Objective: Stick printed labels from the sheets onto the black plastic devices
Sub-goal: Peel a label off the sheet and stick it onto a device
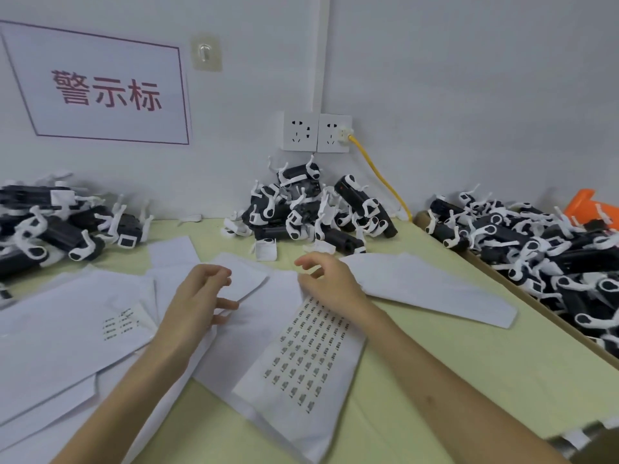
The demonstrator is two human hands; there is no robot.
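The only legible writing stands on the white rectangular paper sign with a dark red border (100,88) stuck to the wall at upper left: three large dark red characters, 警示标. The white paper label sheet (308,356) lying mid-way along the pale green bench (418,346) carries rows of small black printed labels, too small to read. A second white paper sheet (119,324) to its left bears a few more, equally illegible.
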